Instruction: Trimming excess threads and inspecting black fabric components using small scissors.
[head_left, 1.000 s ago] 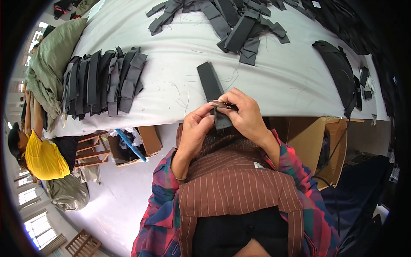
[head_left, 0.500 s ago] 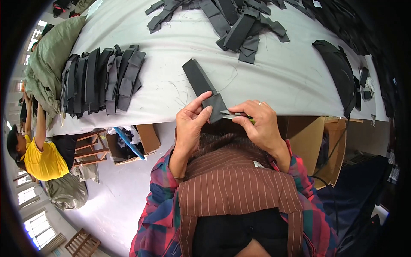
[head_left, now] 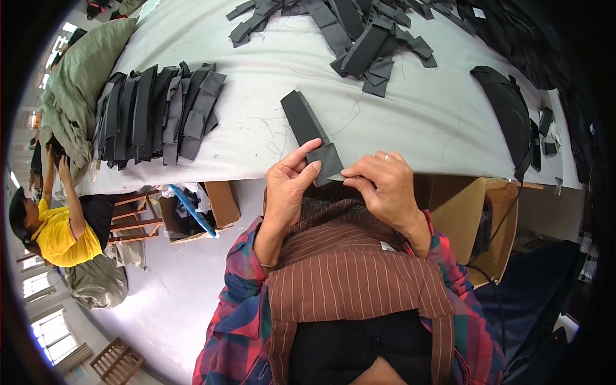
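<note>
Near the table's front edge, my left hand (head_left: pixel 287 188) pinches the lower end of a dark grey fabric strip (head_left: pixel 300 119) between thumb and fingers. The strip points away from me and has a folded flap at its near end. My right hand (head_left: pixel 387 191) is closed just right of that flap, thumb and forefinger pinched at its corner. Whatever sits inside the right hand is hidden; no blade or handle shows now.
A row of similar strips (head_left: pixel 151 115) lies to the left, and a loose heap of strips (head_left: pixel 367 51) at the back. A black curved fabric piece (head_left: pixel 504 106) rests at right. Cardboard boxes (head_left: pixel 500 224) stand below the edge. A person in yellow (head_left: pixel 67 237) handles green fabric at left.
Small thread snips with silver blades and a green handle showed in my right hand earlier; now they are out of sight and the fingertips pinch at the flap's corner. The co-worker's arms have lowered.
</note>
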Available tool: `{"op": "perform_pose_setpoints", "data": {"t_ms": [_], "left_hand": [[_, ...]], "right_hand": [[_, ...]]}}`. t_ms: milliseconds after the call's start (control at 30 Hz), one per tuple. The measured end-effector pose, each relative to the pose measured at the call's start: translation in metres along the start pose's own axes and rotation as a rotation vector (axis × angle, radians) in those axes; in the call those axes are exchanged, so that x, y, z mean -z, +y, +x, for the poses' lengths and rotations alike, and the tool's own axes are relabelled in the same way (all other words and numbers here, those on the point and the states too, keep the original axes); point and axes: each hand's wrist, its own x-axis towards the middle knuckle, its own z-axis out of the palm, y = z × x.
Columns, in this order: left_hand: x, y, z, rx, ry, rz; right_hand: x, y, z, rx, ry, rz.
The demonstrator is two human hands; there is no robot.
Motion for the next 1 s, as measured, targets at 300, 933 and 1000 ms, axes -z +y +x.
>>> {"op": "perform_pose_setpoints", "data": {"t_ms": [300,933,1000], "left_hand": [[0.003,0.009,-0.003,-0.024,0.039,-0.017],[0.004,0.013,-0.008,-0.04,0.012,0.015],[0.004,0.013,-0.008,-0.042,0.014,0.013]], "right_hand": [[0.011,-0.001,0.0,-0.049,0.066,0.077],[0.012,0.0,0.0,-0.025,0.097,0.054],[0.012,0.0,0.0,-0.007,0.086,0.038]]}}
